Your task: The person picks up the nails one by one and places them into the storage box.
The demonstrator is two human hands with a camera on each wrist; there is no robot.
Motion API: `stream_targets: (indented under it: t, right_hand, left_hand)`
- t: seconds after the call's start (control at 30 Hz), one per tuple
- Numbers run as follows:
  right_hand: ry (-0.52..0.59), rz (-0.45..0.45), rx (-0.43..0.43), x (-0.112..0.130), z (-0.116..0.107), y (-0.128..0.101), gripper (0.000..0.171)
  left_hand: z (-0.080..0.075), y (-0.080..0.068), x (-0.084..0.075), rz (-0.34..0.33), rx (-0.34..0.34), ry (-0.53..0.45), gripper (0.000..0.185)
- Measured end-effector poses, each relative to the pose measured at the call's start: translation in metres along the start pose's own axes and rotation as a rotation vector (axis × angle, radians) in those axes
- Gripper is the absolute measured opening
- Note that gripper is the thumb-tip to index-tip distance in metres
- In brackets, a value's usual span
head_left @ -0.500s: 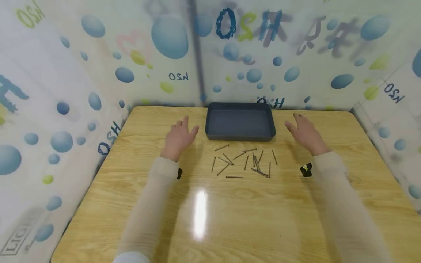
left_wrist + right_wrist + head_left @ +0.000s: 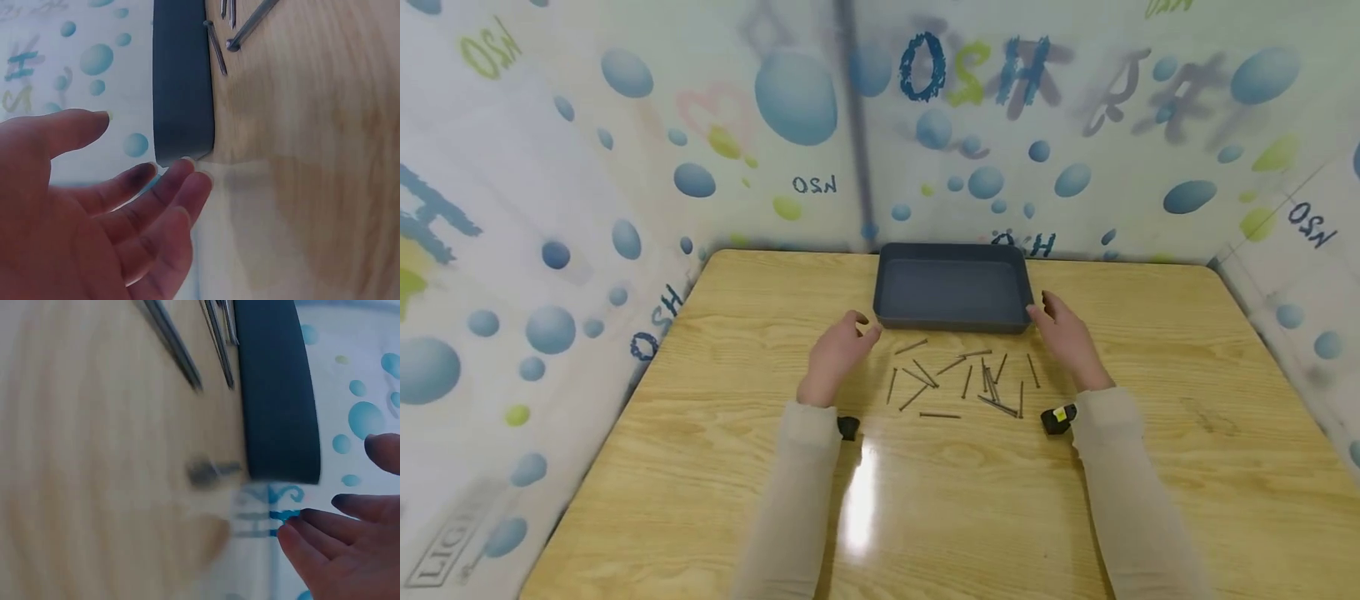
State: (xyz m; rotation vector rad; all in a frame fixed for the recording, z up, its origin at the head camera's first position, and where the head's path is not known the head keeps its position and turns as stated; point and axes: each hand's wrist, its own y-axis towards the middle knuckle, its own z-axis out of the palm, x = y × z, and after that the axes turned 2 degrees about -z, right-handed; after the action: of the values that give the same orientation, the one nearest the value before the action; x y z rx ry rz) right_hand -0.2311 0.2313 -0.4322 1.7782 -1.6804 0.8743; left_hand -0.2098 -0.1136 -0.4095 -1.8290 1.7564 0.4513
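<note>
A dark grey rectangular tray (image 2: 953, 325) stands at the back of the wooden table, its inside bare. In front of it lie several loose nails (image 2: 940, 415), scattered at different angles. My left hand (image 2: 838, 354) is at the tray's front left corner, thumb apart from the relaxed, slightly bent fingers. At the opposite end, my right hand (image 2: 1070, 340) has its thumb close by the front right corner, fingers loosely extended. Neither hand holds anything. In the left wrist view the fingertips (image 2: 199, 181) come right up to the tray's end wall (image 2: 184, 87).
Patterned walls (image 2: 805, 217) with blue and green spots close in the table (image 2: 955, 500) at the back and both sides. Dark wrist cameras (image 2: 1058, 419) stick out inward from the sleeves, low over the wood near the nails.
Both hands have moved inward and toward the tray's ends, the left to the right and the right to the left. The tray and nails stay where they lay; the head view has shifted slightly.
</note>
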Motion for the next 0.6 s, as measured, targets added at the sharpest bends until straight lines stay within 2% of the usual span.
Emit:
stream_targets:
  t: [0.17,0.3,0.47,0.6]
  right_hand:
    - [0.106,0.023,-0.03,-0.005,0.012,-0.001,0.072]
    - [0.181,0.031,-0.06,-0.008,0.017,0.0,0.07]
    - [0.239,0.039,-0.079,-0.01,0.021,0.005,0.067]
    - [0.244,0.024,-0.095,-0.013,0.022,0.009,0.066]
  left_hand:
    - [0.01,-0.004,0.004,-0.025,0.019,-0.033,0.046]
    - [0.016,-0.006,0.006,-0.035,0.048,-0.021,0.04]
    - [0.02,-0.01,0.004,-0.028,0.098,0.049,0.032]
    - [0.024,-0.011,-0.004,-0.014,0.109,0.148,0.027]
